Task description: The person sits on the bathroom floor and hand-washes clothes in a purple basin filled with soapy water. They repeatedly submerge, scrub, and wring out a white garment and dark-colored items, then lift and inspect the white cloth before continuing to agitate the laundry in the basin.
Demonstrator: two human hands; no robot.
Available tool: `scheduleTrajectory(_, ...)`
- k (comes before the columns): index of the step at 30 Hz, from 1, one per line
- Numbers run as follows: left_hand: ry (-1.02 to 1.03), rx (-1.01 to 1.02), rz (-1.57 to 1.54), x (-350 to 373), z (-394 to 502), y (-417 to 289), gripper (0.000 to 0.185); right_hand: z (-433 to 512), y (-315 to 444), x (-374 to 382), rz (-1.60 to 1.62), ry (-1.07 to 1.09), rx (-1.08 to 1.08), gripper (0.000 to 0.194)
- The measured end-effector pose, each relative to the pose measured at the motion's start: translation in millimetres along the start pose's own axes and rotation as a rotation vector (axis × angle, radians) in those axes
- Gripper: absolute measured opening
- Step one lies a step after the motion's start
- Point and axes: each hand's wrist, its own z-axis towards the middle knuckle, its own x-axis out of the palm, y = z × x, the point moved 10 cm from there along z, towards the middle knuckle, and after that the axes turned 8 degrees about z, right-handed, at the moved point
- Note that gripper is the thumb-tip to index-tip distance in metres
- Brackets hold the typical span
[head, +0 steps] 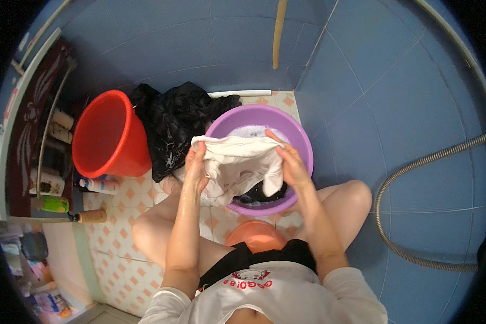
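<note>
A wet white garment (239, 160) is stretched between my two hands, above a purple plastic basin (303, 141). My left hand (196, 166) grips its left edge. At its right edge, my right hand (291, 162) pinches the cloth between thumb and fingers. Suds (253, 131) float in the basin, and dark cloth (259, 194) lies in the water below the garment. Part of the basin and its contents is hidden behind the white cloth. A heap of wet black clothing (178, 117) lies on the floor, left of the basin.
A red bucket (139, 150) leans beside the black heap. Bottles (99, 185) lie near a shelf unit (28, 121) at the left. An orange plastic stool or basin (255, 235) sits between my legs. Blue tiled walls stand ahead and right, with a metal shower hose (409, 166) hanging at the right.
</note>
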Motion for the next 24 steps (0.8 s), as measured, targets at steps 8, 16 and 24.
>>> scheduleTrajectory(8,0.025,-0.196,0.106,49.5,-12.7,76.0,0.032,7.4,-17.8,98.9,-1.610,-0.112,-0.912,0.022)
scheduleTrajectory(16,0.345,-0.277,-0.156,-5.1,19.4,81.8,0.030,4.2,-46.4,88.8,-1.397,-0.294,-0.688,0.025)
scheduleTrajectory(24,-0.118,-0.197,0.288,19.5,-2.0,65.2,0.032,-5.3,-29.6,45.8,-1.294,-0.651,-0.564,0.027)
